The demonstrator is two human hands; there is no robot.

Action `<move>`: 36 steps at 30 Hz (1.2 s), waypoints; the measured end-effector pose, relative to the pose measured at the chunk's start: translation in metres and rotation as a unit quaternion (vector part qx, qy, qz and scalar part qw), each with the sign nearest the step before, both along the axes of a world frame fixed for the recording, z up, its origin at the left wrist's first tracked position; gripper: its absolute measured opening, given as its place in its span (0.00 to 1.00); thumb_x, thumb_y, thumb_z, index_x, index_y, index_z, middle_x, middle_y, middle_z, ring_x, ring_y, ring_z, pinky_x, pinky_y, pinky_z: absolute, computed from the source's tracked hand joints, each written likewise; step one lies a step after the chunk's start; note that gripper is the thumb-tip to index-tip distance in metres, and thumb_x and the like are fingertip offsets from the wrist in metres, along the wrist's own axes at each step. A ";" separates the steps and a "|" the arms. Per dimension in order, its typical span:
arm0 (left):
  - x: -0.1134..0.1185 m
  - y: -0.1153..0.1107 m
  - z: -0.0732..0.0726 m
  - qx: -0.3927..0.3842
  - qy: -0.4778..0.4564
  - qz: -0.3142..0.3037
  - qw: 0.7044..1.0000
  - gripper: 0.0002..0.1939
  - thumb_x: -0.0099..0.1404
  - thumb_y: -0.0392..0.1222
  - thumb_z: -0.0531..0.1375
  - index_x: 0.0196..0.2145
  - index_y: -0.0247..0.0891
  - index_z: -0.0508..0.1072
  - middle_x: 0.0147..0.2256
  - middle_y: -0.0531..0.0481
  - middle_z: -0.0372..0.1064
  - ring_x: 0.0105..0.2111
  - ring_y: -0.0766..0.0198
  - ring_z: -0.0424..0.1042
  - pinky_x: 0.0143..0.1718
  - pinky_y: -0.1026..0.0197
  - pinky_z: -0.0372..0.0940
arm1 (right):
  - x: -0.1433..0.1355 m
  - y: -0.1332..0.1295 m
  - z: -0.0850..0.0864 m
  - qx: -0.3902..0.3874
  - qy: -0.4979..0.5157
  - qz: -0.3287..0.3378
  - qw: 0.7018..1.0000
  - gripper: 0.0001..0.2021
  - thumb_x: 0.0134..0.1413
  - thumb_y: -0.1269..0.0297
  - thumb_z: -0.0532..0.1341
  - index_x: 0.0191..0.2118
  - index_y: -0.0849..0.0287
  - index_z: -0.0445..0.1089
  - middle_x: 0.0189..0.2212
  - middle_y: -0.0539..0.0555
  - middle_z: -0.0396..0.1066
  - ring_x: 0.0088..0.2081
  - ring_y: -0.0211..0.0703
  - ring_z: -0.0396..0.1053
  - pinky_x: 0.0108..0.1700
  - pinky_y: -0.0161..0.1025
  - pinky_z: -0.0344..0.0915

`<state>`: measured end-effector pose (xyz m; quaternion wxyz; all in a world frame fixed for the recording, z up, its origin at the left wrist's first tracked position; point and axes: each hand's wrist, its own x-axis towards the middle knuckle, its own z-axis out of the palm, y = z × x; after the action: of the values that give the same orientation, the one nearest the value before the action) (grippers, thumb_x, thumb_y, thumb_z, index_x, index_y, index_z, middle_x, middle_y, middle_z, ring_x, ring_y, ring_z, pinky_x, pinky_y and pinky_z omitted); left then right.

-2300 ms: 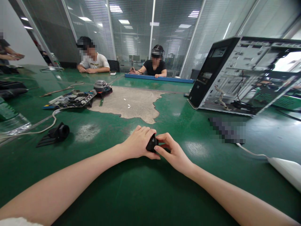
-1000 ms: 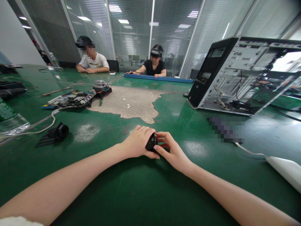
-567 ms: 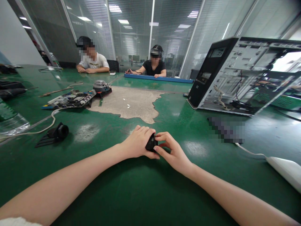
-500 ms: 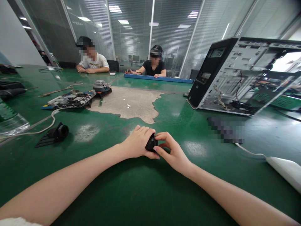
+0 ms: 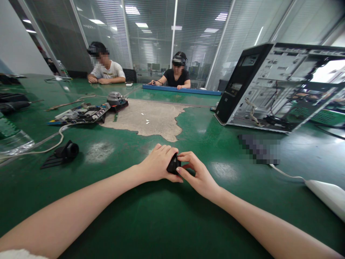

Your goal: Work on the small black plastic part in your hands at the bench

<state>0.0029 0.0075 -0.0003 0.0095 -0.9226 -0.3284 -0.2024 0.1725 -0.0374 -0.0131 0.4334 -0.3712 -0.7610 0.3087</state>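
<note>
A small black object [image 5: 174, 164] is held just above or on the green table [image 5: 172, 223], between my two hands. My left hand [image 5: 159, 162] wraps round it from the left, back of the hand up, and covers much of it. From the right, the thumb and fingertips of my right hand [image 5: 198, 172] pinch its edge. Off to the left lies a black part with a round opening [image 5: 70, 149] and a flat slotted base. Further back sits a circuit board [image 5: 83, 113] beside a round grey cooler [image 5: 115, 98].
An open computer case [image 5: 242, 86] stands at the right. A white device [image 5: 326, 196] with a cable lies at the right edge, a plastic bottle [image 5: 13, 136] at the left. Two people sit across the table, one behind a long blue bar [image 5: 182, 89].
</note>
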 end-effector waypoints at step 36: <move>0.000 -0.001 0.001 -0.002 -0.004 -0.002 1.000 0.36 0.44 0.65 0.58 0.42 0.34 0.61 0.36 0.45 0.64 0.36 0.54 0.64 0.39 0.54 0.53 | 0.000 -0.003 0.000 0.019 -0.010 0.001 1.000 0.07 0.52 0.69 0.56 0.38 0.54 0.61 0.42 0.54 0.58 0.45 0.44 0.62 0.42 0.43 0.68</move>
<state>0.0033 0.0065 0.0005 0.0058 -0.9224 -0.3273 -0.2050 0.1728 -0.0403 -0.0128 0.4320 -0.3658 -0.7713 0.2910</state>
